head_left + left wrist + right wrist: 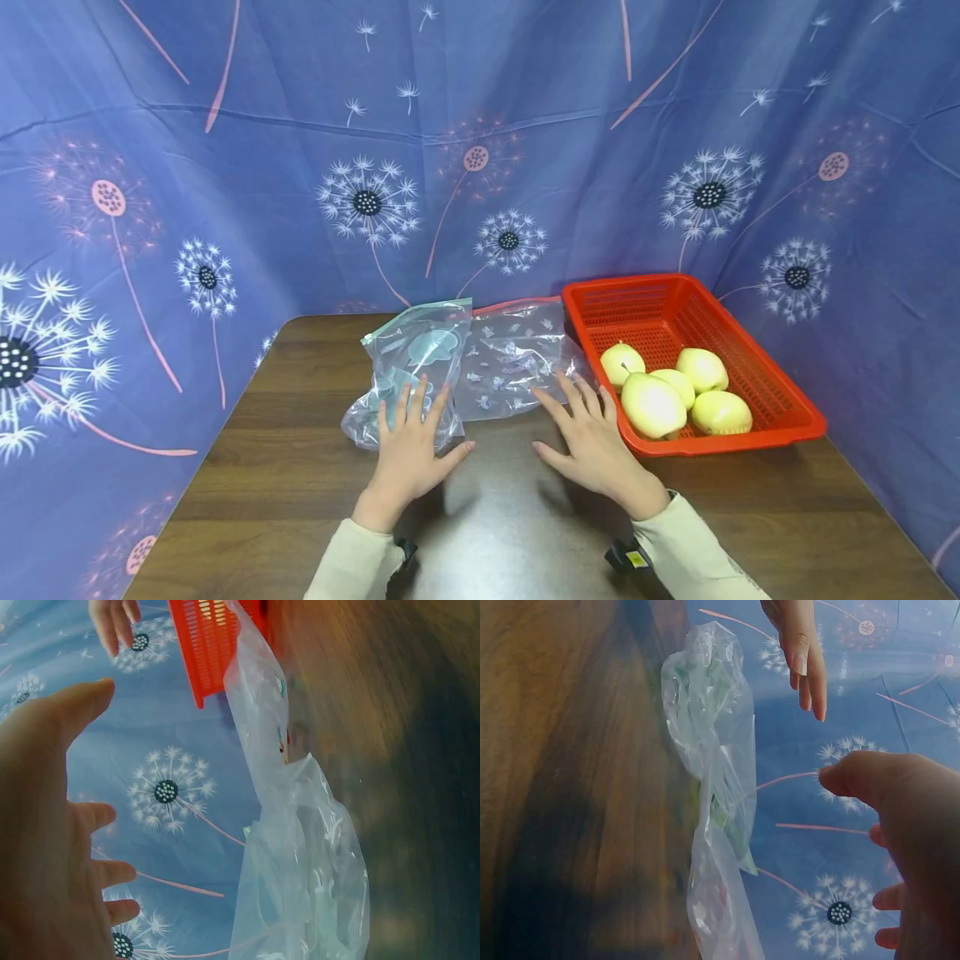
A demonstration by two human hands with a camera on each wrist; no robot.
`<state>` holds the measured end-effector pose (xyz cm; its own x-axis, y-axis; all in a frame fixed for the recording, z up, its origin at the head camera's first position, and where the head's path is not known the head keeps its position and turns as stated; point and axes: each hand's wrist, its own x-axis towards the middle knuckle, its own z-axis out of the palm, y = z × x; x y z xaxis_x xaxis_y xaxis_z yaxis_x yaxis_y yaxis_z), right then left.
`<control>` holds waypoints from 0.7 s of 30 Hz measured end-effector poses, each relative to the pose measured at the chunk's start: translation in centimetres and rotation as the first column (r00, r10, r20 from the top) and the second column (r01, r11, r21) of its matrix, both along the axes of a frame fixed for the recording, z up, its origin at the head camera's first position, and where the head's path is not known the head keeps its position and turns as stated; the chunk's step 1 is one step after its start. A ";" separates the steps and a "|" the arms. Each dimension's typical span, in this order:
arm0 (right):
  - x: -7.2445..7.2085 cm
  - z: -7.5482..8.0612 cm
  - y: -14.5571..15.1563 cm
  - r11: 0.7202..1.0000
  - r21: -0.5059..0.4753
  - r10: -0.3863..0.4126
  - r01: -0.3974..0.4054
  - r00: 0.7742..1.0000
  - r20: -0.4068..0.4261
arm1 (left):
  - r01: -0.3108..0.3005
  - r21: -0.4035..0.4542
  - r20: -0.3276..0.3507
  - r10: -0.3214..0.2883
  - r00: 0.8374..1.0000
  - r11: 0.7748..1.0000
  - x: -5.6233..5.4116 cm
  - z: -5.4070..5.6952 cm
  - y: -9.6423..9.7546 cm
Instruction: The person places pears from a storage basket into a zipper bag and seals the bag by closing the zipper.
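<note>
My left hand (pixel 408 454) is held above the table with straight, spread fingers and nothing in it. In the head view its fingertips overlap a clear zip bag (pixel 432 343) with a green strip and pale green print. My right hand (pixel 597 450) is likewise spread and holds nothing. Its fingers overlap the lower right part of a second clear zip bag (pixel 498 354), which has a red strip and small white prints. In the left wrist view, a gap separates the left hand (pixel 45 802) from the crumpled plastic.
A red plastic basket (pixel 772 375) stands on the right of the brown wooden table (pixel 277 467), close to the right hand. Several pale yellow-green pears (pixel 654 406) lie in its near part. Behind the table hangs a blue cloth (pixel 450 83) with dandelion print.
</note>
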<state>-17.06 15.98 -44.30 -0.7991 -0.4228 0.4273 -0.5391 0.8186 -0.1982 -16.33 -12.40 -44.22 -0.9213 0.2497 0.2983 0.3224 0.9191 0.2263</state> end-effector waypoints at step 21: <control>-4.8 1.1 -5.6 0.990 -0.132 0.064 -0.058 0.997 0.045 | -0.107 0.021 -0.048 0.108 0.993 0.994 -2.9 0.6 -3.6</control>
